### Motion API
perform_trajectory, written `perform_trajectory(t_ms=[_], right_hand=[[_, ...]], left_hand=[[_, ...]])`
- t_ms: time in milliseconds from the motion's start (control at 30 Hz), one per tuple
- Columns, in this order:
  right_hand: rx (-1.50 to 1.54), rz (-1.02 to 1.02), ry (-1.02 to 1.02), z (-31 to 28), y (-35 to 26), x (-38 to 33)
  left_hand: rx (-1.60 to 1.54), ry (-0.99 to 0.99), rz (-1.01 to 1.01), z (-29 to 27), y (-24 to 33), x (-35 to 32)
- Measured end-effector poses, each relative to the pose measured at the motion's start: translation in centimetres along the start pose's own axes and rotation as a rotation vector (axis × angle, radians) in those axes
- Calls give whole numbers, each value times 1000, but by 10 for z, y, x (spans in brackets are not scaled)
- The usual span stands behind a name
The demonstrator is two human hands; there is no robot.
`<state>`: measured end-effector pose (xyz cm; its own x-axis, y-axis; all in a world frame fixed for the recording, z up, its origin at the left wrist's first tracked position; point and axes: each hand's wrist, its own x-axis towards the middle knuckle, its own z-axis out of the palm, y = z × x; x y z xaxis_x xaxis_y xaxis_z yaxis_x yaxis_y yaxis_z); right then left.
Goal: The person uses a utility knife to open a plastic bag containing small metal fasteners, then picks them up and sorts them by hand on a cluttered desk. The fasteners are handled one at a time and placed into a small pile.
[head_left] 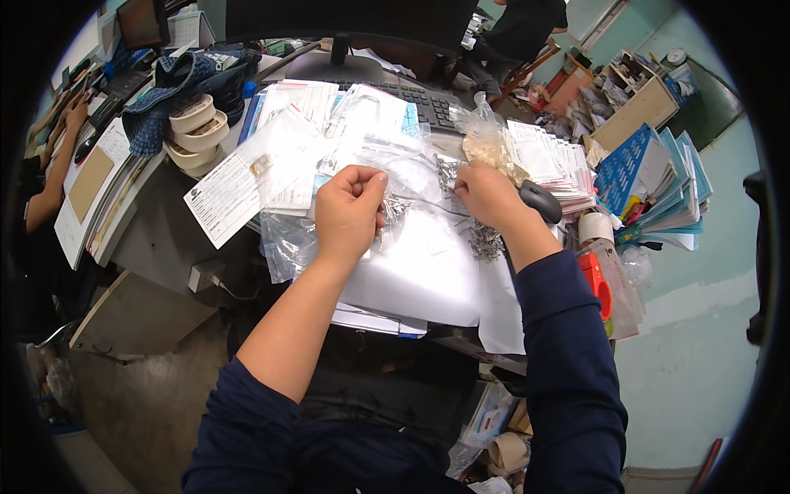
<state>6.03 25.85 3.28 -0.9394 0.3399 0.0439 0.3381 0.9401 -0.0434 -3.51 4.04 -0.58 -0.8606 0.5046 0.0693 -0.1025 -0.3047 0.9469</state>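
Note:
My left hand (352,212) is closed, fingers curled and thumb pressed on the forefinger, above white paper (420,276). Whatever it may grip is hidden. Right beside it lie small, thin silvery metal pieces (395,211). My right hand (492,196) is closed too, fingertips turned down beside more metal pieces (448,170) at the far side; I cannot make out what is in them. A dark heap of metal pieces (485,244) lies under my right wrist. Clear plastic bags (399,165) spread out beyond and between my hands.
Printed slips (226,198) cover the left of the desk. A keyboard (424,105) and monitor stand behind; a black mouse (540,202) and red-handled tool (595,284) flank my right arm. Stacked cream containers (197,132) stand left. Other people are at the far left and back.

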Motion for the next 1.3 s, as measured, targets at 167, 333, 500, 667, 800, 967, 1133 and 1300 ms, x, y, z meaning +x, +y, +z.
perform_trajectory(t_ms=[167, 333, 500, 667, 800, 967, 1133, 1300], right_hand=[[-80, -18, 89, 14, 13, -4], [469, 242, -134, -18, 11, -12], [276, 198, -187, -36, 12, -16], [3, 34, 27, -37, 2, -21], [21, 76, 43, -34, 5, -23], [794, 235, -196, -51, -31, -17], [1021, 280, -310, -42, -90, 1], [982, 291, 89, -53, -57, -1]], left_hand=[[-2, -14, 0, 3, 2, -1], [26, 1, -15, 1, 5, -1], [-3, -12, -16, 0, 2, -1], [-5, -21, -9, -2, 1, 0], [-17, -29, -21, 1, 2, -1], [-2, -1, -14, 2, 3, -2], [-9, 16, 20, -1, 1, 1], [-23, -17, 16, 2, -3, 1]])
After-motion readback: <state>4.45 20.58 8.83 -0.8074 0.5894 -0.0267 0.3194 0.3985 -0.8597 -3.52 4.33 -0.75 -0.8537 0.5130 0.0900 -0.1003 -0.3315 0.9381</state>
